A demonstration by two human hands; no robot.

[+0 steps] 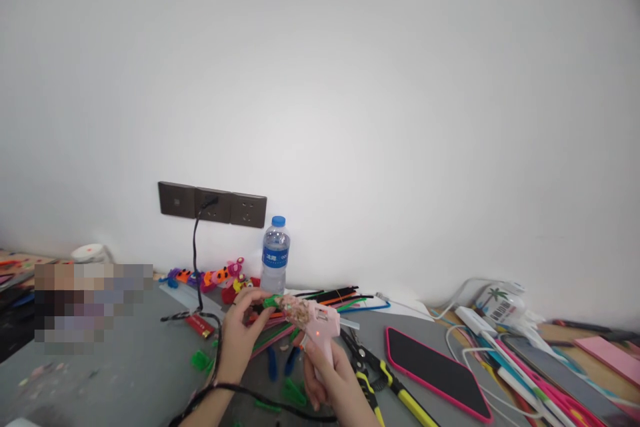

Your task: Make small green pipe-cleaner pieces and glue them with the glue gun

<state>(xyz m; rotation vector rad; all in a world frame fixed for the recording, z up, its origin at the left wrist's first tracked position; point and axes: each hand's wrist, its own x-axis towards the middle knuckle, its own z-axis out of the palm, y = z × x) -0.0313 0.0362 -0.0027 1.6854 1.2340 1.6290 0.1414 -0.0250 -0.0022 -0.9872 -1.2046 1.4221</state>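
Head view, low centre of the frame: the right hand (336, 383) wraps its grip around the handle of a pink glue gun (314, 320), a small red light glowing on the gun's side. Its nozzle points left, right up against a green piece (271, 301) that the left hand (240, 337) pinches between thumb and fingertips. Both hands hover just above the grey tabletop (125, 367).

Behind the gun lies a bundle of coloured sticks (325, 300), black, orange, green and pink, fanned toward the right. A water bottle (275, 257) with a blue cap stands upright against the white wall, just right of a dark socket strip (213, 205) with a black cable (195, 260) plugged in and trailing down to the tabletop. Left of the bottle sits a row of small bright craft figures (215, 275).

To the right of the hands: yellow-handled pliers (385, 380), then a phone (436, 373) in a pink case lying face up, then white chargers and cords (480, 323).
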